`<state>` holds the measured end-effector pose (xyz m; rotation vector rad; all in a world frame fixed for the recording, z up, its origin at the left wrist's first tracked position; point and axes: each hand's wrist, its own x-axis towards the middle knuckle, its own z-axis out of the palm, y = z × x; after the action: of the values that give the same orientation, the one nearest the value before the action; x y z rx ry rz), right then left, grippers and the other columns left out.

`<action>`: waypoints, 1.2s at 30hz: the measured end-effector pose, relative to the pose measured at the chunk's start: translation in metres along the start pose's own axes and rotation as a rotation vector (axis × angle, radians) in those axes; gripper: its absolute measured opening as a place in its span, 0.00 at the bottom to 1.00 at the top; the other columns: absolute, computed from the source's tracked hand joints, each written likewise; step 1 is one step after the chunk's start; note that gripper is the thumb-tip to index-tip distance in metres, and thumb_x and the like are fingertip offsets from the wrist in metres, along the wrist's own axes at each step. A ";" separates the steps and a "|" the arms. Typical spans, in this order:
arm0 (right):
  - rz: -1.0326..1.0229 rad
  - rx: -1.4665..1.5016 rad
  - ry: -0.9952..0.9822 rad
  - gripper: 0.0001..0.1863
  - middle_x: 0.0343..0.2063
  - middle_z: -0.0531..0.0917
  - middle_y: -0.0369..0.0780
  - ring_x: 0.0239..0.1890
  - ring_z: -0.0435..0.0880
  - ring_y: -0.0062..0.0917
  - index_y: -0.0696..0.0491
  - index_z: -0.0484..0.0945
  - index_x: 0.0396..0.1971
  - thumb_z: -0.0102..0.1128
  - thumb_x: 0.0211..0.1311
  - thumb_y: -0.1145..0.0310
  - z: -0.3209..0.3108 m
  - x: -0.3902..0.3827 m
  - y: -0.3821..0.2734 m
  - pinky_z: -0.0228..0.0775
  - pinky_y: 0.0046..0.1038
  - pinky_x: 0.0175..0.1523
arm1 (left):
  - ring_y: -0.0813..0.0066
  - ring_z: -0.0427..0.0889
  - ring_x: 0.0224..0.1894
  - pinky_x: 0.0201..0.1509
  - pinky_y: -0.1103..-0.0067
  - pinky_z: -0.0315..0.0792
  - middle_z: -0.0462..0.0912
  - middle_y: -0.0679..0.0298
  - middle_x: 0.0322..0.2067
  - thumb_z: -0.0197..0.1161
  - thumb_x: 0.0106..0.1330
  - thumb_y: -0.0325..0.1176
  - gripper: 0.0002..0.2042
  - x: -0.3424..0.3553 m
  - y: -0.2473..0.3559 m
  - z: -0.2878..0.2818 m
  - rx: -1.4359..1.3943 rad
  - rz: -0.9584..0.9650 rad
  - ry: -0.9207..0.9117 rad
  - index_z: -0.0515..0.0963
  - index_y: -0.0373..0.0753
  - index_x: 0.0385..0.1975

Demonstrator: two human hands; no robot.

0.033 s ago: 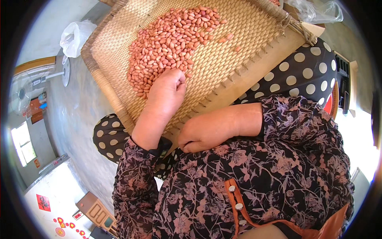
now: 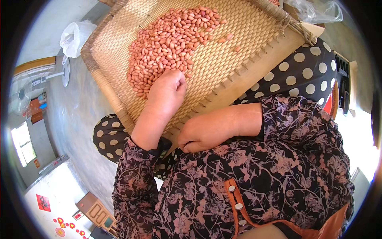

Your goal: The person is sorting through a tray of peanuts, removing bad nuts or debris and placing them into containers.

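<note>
A heap of shelled pink-skinned peanuts point(image 2: 163, 46) lies on a woven tray point(image 2: 223, 63) with a raised rim. My left hand point(image 2: 169, 85) rests at the near edge of the heap, closed, with thumb and fingers curled together. What it holds, if anything, is hidden beneath it. My right hand point(image 2: 199, 133) is curled shut by the tray's near side, close to my body, its fingertips turned down and inward. Its contents cannot be seen either. A few loose peanuts point(image 2: 227, 38) lie apart to the right of the heap.
Under the tray are my knees in polka-dot cloth point(image 2: 294, 73). A white plastic bag point(image 2: 76, 38) hangs beyond the tray's left rim, and a clear plastic bag point(image 2: 316, 11) lies past its far right corner. A fan point(image 2: 65, 71) stands at the left.
</note>
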<state>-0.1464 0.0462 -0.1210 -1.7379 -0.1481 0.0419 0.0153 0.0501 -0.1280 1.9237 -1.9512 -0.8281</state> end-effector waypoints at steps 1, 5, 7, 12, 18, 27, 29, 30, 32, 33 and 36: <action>-0.001 -0.001 -0.001 0.12 0.29 0.80 0.50 0.33 0.79 0.45 0.59 0.76 0.33 0.49 0.63 0.64 0.000 0.000 -0.001 0.69 0.40 0.40 | 0.56 0.77 0.31 0.35 0.68 0.71 0.76 0.55 0.27 0.60 0.53 0.23 0.05 -0.001 -0.001 -0.002 0.003 0.000 -0.042 0.72 0.37 0.28; -0.001 0.002 -0.011 0.12 0.29 0.80 0.49 0.33 0.78 0.45 0.59 0.76 0.34 0.49 0.63 0.65 0.000 0.000 -0.004 0.69 0.39 0.40 | 0.55 0.77 0.32 0.36 0.69 0.71 0.76 0.55 0.28 0.60 0.54 0.24 0.05 0.001 0.005 -0.004 0.034 0.036 0.061 0.73 0.38 0.30; -0.009 -0.004 -0.009 0.12 0.29 0.80 0.49 0.33 0.78 0.45 0.59 0.76 0.34 0.49 0.63 0.65 0.000 0.001 -0.001 0.69 0.39 0.40 | 0.55 0.77 0.33 0.37 0.68 0.71 0.76 0.55 0.29 0.59 0.55 0.24 0.05 0.007 0.011 -0.004 0.037 0.068 0.085 0.73 0.38 0.31; -0.030 -0.014 0.016 0.12 0.29 0.80 0.49 0.33 0.79 0.44 0.59 0.76 0.34 0.50 0.63 0.65 0.001 -0.001 -0.001 0.69 0.38 0.41 | 0.54 0.78 0.35 0.39 0.68 0.72 0.77 0.54 0.31 0.57 0.56 0.23 0.07 0.019 0.017 0.003 0.057 0.174 0.144 0.75 0.38 0.34; -0.006 -0.024 -0.017 0.12 0.29 0.80 0.50 0.33 0.79 0.44 0.60 0.75 0.34 0.50 0.62 0.65 -0.004 0.001 -0.002 0.69 0.38 0.41 | 0.54 0.78 0.36 0.40 0.68 0.73 0.77 0.54 0.33 0.57 0.56 0.23 0.08 0.027 0.009 0.005 0.041 0.165 0.113 0.77 0.37 0.35; -0.025 -0.020 -0.006 0.12 0.30 0.80 0.50 0.34 0.79 0.45 0.60 0.75 0.34 0.51 0.63 0.65 -0.001 0.001 -0.003 0.70 0.38 0.42 | 0.52 0.79 0.36 0.40 0.65 0.74 0.77 0.52 0.34 0.52 0.57 0.22 0.08 0.026 0.017 0.001 0.324 0.130 0.052 0.77 0.37 0.34; -0.032 0.019 0.012 0.12 0.29 0.80 0.50 0.34 0.79 0.43 0.60 0.76 0.34 0.50 0.63 0.65 0.001 0.000 0.001 0.70 0.38 0.41 | 0.51 0.78 0.32 0.37 0.65 0.73 0.77 0.52 0.32 0.56 0.58 0.24 0.05 0.025 0.010 -0.001 0.362 0.111 0.077 0.76 0.36 0.33; -0.042 0.057 0.027 0.13 0.29 0.80 0.49 0.33 0.79 0.41 0.60 0.76 0.35 0.50 0.64 0.64 0.001 0.001 0.003 0.70 0.38 0.41 | 0.51 0.78 0.32 0.37 0.65 0.73 0.77 0.52 0.32 0.56 0.58 0.24 0.05 0.024 0.006 -0.007 0.362 0.109 0.078 0.76 0.36 0.33; 0.004 0.097 0.040 0.13 0.28 0.80 0.48 0.32 0.80 0.37 0.59 0.75 0.37 0.49 0.65 0.64 0.000 0.004 0.010 0.71 0.35 0.41 | 0.67 0.76 0.24 0.29 0.74 0.70 0.76 0.59 0.25 0.59 0.60 0.26 0.02 0.017 0.000 -0.027 0.067 0.089 0.205 0.74 0.35 0.30; 0.053 0.138 0.050 0.14 0.28 0.79 0.46 0.31 0.80 0.33 0.59 0.75 0.39 0.49 0.66 0.63 -0.002 0.005 0.013 0.73 0.33 0.41 | 0.67 0.76 0.24 0.29 0.74 0.70 0.76 0.59 0.25 0.59 0.60 0.26 0.02 0.011 -0.001 -0.037 0.070 0.086 0.206 0.74 0.35 0.30; 0.339 0.823 0.124 0.16 0.31 0.79 0.42 0.31 0.80 0.27 0.59 0.72 0.46 0.46 0.69 0.62 -0.012 0.004 0.013 0.75 0.26 0.42 | 0.85 0.68 0.22 0.27 0.85 0.63 0.72 0.70 0.21 0.61 0.62 0.27 0.05 -0.013 0.015 -0.062 -0.387 -0.195 0.147 0.73 0.35 0.28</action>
<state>-0.1401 0.0328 -0.1312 -0.9224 0.2339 0.2128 0.0388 0.0491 -0.0675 1.8927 -1.4128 -0.9988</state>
